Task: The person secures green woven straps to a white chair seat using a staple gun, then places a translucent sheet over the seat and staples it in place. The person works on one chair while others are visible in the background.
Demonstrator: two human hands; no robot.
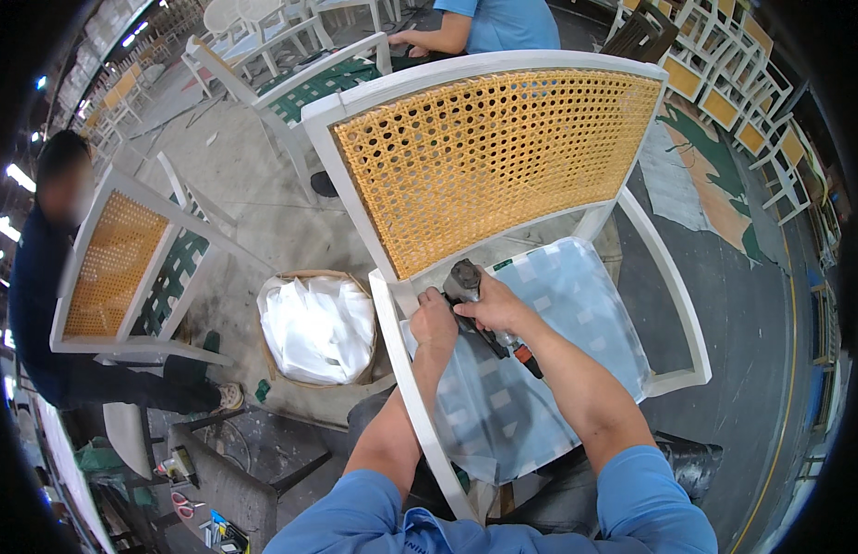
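Observation:
In front of me is a white-framed armchair with a woven yellow cane back (503,152). Its seat (540,397) is covered by a thin pale sheet, through which a woven strap pattern shows. My right hand (496,303) is wrapped round a dark air staple gun (463,277), with an orange fitting at its lower end. The gun is at the seat's back left corner. Just left of it, my left hand (435,320) is closed at the seat's edge, beside the chair's left frame. Its fingertips are pressed together, and what they pinch is hidden.
A basket (265,343) of white sheets stands left of the chair. Another cane-backed chair (115,268) and a person in dark clothes (41,268) are farther left. A person in blue (512,23) works behind. Red-handled scissors (184,505) lie on a dark padded surface at lower left.

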